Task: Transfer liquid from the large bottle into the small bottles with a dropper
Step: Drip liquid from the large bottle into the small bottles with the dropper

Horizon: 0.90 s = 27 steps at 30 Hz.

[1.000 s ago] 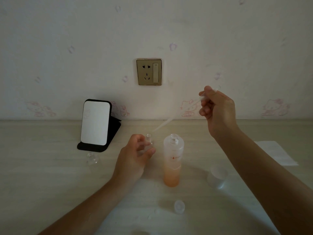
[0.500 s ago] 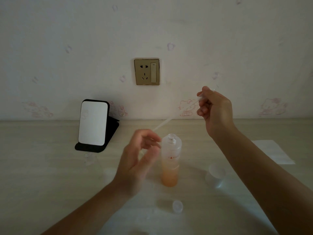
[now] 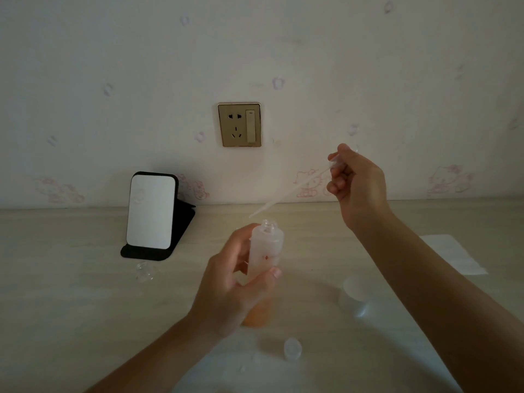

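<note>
The large frosted bottle (image 3: 266,251) stands uncapped at the table's middle, with orange liquid in its lower part. My left hand (image 3: 235,282) grips the bottle's body from the left. My right hand (image 3: 355,184) is raised to the right of the bottle and pinches the bulb end of a clear plastic dropper (image 3: 286,194). The dropper slants down to the left, its tip just above and left of the bottle's mouth. A small clear bottle (image 3: 145,272) sits on the table in front of the mirror.
A black-framed standing mirror (image 3: 153,211) is at the back left. A white cap (image 3: 353,290) lies right of the large bottle, a small clear cap (image 3: 292,348) near the front. White paper (image 3: 456,256) lies at the right. A wall socket (image 3: 239,124) is behind.
My left hand let go of the small bottle it held by its neck, moved right and took hold of the large bottle. My right hand with the dropper barely moved.
</note>
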Tool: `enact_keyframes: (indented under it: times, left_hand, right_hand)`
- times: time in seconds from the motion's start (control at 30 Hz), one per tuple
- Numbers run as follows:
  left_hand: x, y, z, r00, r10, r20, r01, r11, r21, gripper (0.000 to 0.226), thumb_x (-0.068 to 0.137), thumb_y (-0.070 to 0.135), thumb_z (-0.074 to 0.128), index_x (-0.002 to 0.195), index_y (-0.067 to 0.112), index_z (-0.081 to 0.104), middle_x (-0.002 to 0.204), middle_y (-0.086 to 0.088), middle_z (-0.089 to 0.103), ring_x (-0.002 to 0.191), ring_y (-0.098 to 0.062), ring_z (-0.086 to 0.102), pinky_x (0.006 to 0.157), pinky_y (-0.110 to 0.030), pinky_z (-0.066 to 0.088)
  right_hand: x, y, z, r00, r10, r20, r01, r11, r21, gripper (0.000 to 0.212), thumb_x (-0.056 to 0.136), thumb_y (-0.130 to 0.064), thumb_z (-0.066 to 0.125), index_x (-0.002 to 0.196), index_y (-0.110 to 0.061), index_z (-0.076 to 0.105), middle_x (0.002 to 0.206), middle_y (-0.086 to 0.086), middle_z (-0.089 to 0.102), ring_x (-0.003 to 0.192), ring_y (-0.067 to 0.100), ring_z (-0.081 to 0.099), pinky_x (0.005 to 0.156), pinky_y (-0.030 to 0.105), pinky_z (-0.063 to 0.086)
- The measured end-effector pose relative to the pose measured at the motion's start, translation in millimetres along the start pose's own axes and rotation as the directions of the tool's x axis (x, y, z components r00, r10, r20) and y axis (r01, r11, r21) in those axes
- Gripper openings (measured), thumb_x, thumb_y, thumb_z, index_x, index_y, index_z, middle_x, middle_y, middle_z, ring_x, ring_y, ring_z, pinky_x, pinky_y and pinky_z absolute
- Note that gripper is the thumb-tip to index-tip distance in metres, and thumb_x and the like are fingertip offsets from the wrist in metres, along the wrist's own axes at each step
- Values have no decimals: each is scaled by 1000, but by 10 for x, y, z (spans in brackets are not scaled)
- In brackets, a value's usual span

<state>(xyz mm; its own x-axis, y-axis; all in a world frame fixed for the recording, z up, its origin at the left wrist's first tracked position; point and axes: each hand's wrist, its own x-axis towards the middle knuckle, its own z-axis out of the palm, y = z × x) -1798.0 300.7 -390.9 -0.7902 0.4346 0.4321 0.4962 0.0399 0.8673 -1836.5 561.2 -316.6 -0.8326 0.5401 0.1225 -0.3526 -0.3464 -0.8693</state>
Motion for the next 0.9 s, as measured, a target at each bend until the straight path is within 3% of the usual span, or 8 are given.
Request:
enact_keyframes:
  times: [0.1,0.23,0.63,0.77,0.9]
  left_hand:
    - [41,-44,-73,998,-48,-39,49,998,28,53,78,42,72,130,49,63,102,6,75,85,-16,70,75,-25,55]
    - [80,-80,-105,993,-106,-49,107,994,24,49,76,42,68,125,43,69,84,-5,68,68,-11,57,62,-23,48]
    - [75,-28,-97,995,-100,-28,102,992,79,49,76,42,66,125,44,69,79,-12,62,63,-11,52,57,-19,43]
    - [75,-35,-94,994,-109,1,108,989,103,52,77,40,67,128,45,68,76,-11,62,62,-22,55,56,-22,44]
    - [74,-53,-90,994,-109,29,105,987,125,54,78,40,67,132,44,66,79,-11,65,70,-34,59,56,-31,47]
  right_hand:
    - [17,-30,-6,999,41,-19,-40,997,67,35,97,-23,70,63,-15,71,60,2,52,46,13,37,45,26,37]
    - [36,-53,-41,997,56,-43,-50,990,129,28,94,-21,69,69,-11,63,59,2,50,47,14,34,45,27,34]
    - [-3,-76,-10,1000,-3,19,2,999,48,32,95,-19,67,64,-11,65,61,4,52,46,14,32,44,26,33]
    - [-33,-75,38,984,1,181,5,1000,-29,25,91,-19,69,68,-10,69,59,5,51,46,15,34,44,26,34]
    - [-102,-3,108,905,61,422,19,983,-184,22,88,-23,71,74,-6,74,63,8,57,46,15,40,45,28,39]
